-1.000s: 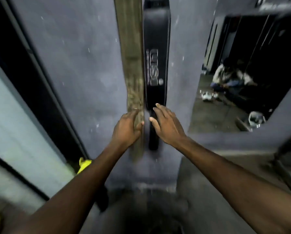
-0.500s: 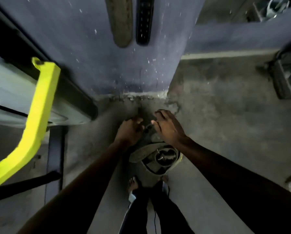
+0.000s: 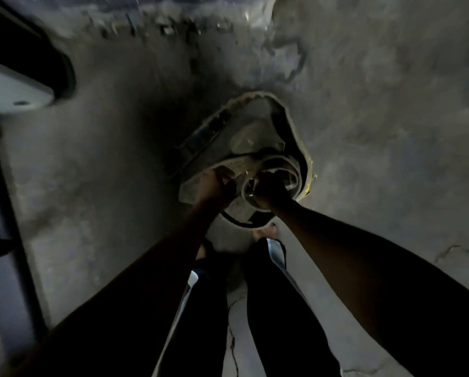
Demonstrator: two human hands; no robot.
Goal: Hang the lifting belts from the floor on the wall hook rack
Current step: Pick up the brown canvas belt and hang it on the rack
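A rough grey concrete floor [image 3: 377, 131] carries a heap of coiled lifting belts [image 3: 257, 137] near the wall's foot.

— State of the items?

— A heap of worn, pale grey-tan lifting belts [image 3: 257, 148] lies coiled on the grey concrete floor [image 3: 377, 118], near the foot of the wall at the floor's far edge. The largest loop stands on edge, frayed along its rim, with a row of dark holes on its left flank.

— Anything more?

— A tighter pale coil [image 3: 279, 170] sits at the heap's near side. Picture is dim and blurred; the number of belts cannot be told.
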